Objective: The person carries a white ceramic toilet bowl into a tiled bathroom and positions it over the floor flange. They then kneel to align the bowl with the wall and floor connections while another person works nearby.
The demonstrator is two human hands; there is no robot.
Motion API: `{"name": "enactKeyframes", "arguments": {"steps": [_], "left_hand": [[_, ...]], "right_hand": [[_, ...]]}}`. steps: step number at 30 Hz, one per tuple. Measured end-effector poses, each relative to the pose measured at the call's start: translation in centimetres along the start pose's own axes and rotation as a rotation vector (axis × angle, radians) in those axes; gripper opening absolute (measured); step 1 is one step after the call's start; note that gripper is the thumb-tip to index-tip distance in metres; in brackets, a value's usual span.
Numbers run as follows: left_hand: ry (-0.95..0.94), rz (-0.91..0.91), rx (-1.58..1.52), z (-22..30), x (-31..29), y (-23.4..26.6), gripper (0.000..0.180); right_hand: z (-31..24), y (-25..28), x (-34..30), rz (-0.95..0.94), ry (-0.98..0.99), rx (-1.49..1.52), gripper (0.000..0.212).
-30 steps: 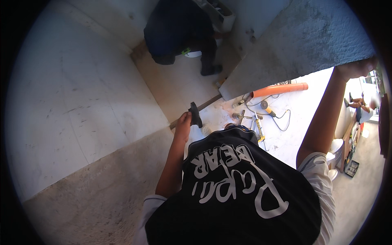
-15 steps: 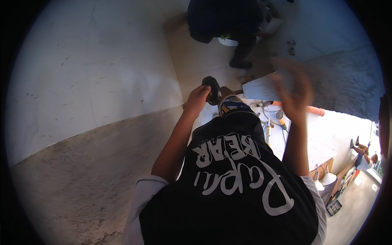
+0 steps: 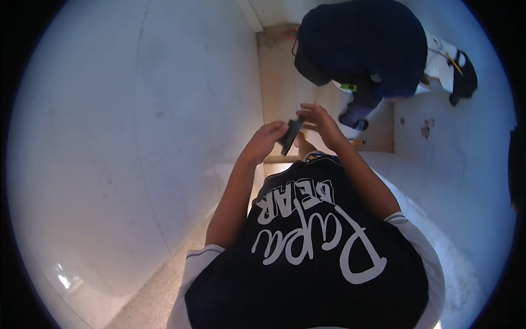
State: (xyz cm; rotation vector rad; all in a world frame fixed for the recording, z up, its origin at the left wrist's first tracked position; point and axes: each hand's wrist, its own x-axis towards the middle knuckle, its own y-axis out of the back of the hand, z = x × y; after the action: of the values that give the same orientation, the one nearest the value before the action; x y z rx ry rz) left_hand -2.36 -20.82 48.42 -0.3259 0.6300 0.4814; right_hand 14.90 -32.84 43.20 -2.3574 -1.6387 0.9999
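Observation:
Pinched between thumb and fingers of my left hand (image 3: 265, 143) is a dark, flat, rounded object (image 3: 290, 137), slightly blurred and turned nearly edge-on. Its exact kind I cannot make out. My right hand (image 3: 323, 125) is beside its upper end, fingers apart and bent, the fingertips close to it or just touching. Both hands are in front of my chest, over the tiled floor. Part of my bare leg (image 3: 305, 145) shows below them.
A person in dark clothes (image 3: 361, 41) crouches ahead to the right, with a light green item (image 3: 348, 87) at their side. A pale wall (image 3: 87, 131) rises on the left, another (image 3: 455, 142) on the right. Small openings (image 3: 426, 129) mark the right wall.
My right hand has come in from the right to the dark object, which my left hand has turned edge-on. The view has shifted: the tools on the right are out of sight.

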Motion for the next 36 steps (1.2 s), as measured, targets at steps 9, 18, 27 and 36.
{"name": "enactKeyframes", "arguments": {"steps": [9,18,27,36], "left_hand": [[-0.272,-0.277,0.954,8.2,9.6,3.4,0.030],[-0.507,-0.302,1.191,12.0,21.7,0.6,0.028],[-0.558,-0.024,0.125,11.6,46.7,2.8,0.038],[-0.279,-0.713,0.263,-22.7,53.2,-8.4,0.029]], "right_hand": [[-10.4,2.8,9.2,-0.566,0.324,-1.119,0.023],[-9.2,11.2,10.8,-0.161,0.290,-0.906,0.015],[-2.3,21.4,14.0,0.120,0.409,-0.304,0.024],[14.6,21.3,10.0,0.393,0.639,0.245,0.024]]}}
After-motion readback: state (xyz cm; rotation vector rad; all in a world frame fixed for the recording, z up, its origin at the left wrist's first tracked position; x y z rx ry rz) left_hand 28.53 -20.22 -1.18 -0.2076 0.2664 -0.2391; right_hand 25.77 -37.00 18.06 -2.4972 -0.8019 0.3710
